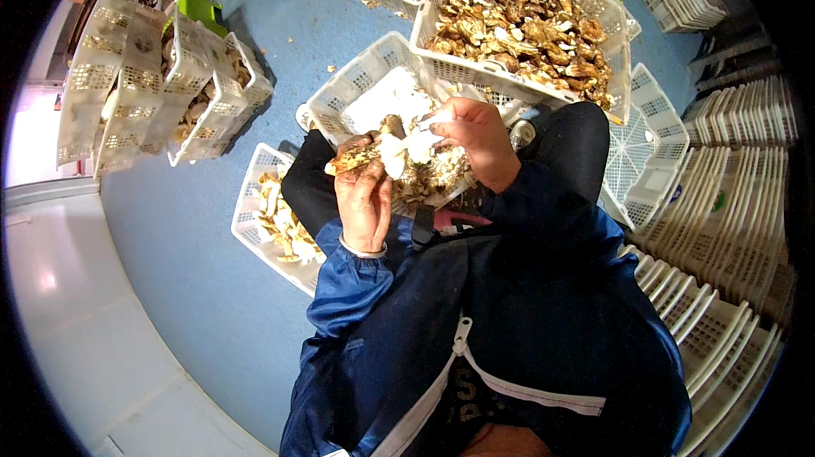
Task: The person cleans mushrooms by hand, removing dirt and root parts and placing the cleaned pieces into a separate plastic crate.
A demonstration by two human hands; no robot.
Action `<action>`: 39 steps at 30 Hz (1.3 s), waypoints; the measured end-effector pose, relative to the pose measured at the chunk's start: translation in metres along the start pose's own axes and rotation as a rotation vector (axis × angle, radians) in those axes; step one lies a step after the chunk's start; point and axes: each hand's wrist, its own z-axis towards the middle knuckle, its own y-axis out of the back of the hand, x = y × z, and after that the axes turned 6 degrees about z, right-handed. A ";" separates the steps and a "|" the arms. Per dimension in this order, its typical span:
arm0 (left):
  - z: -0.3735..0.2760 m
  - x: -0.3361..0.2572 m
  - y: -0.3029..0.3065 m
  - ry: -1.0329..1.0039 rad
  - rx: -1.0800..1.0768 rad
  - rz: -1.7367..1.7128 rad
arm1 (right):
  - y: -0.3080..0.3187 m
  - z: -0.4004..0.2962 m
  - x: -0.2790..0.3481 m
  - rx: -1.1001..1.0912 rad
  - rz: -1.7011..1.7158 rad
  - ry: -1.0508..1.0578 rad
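My left hand (364, 202) holds a brown-and-white mushroom (393, 148), its pale cut part turned towards my right hand. Fingers of my right hand (474, 135) are closed on something small and pale beside the mushroom; whether it is a blade or a piece of mushroom I cannot tell. Below both hands, between my knees, lies a heap of pale mushroom trimmings (433, 180) in a white plastic basket (344, 91). White material, perhaps a sheet, covers its far part. Behind it, a large white crate (509, 72) is full of brown mushrooms (516, 30).
A white basket of cut mushrooms (283, 221) stands left of my knee. An empty white basket (643, 145) is at right, near stacks of nested white crates (719, 202). More filled crates (210, 107) stand at far left on the blue floor (191, 228).
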 end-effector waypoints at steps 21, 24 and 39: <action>0.006 -0.004 -0.023 -0.662 -0.087 1.248 | -0.028 -0.010 0.029 0.070 -0.781 0.390; 0.005 -0.001 -0.022 -0.416 -0.183 0.841 | -0.001 0.004 -0.001 0.058 -0.494 0.273; 0.008 0.004 0.005 0.102 -0.181 0.055 | 0.025 0.004 -0.013 0.095 -0.481 0.252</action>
